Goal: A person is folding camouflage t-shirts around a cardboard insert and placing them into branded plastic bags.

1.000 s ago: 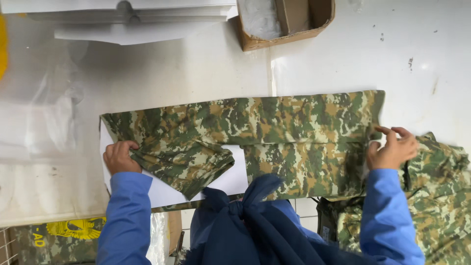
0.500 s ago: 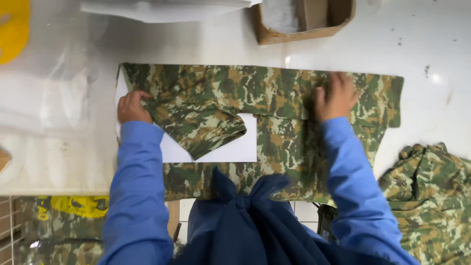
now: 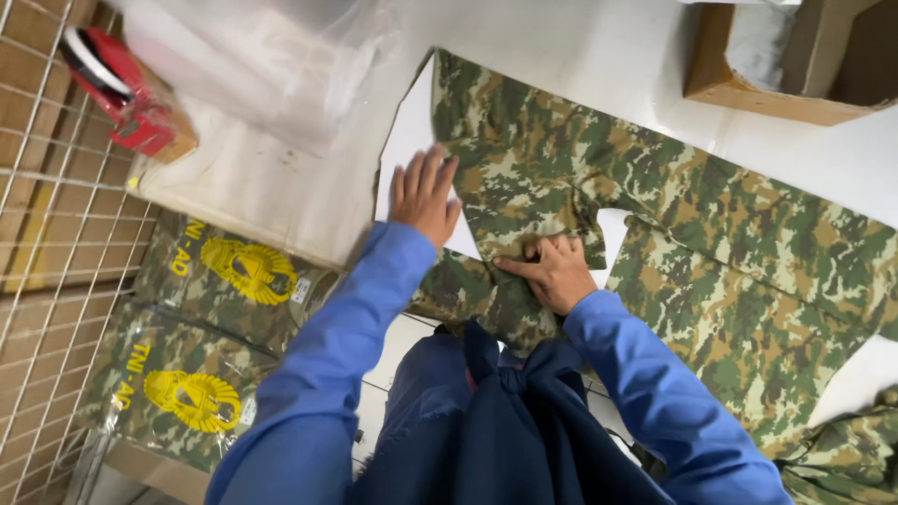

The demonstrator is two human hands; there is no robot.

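A green camouflage garment (image 3: 711, 252) lies spread flat on the white table (image 3: 580, 56), over a white sheet of card (image 3: 407, 140) that shows at its left end. My left hand (image 3: 423, 194) lies flat with fingers apart on the garment's left end, by the card's edge. My right hand (image 3: 554, 271) presses with bent fingers on a folded flap of the same garment, close to the table's near edge. Both arms wear blue sleeves.
An open cardboard box (image 3: 786, 65) stands at the back right. Clear plastic bags (image 3: 271, 65) lie at the back left beside a red tape dispenser (image 3: 117, 93). Bagged camouflage garments (image 3: 215, 309) sit below the table, next to a wire rack (image 3: 47, 281). More camouflage cloth (image 3: 842, 458) lies at the lower right.
My right hand has come from the garment's right part to the folded flap near the left end. My left hand has flattened out. The camera has swung left and tilted.
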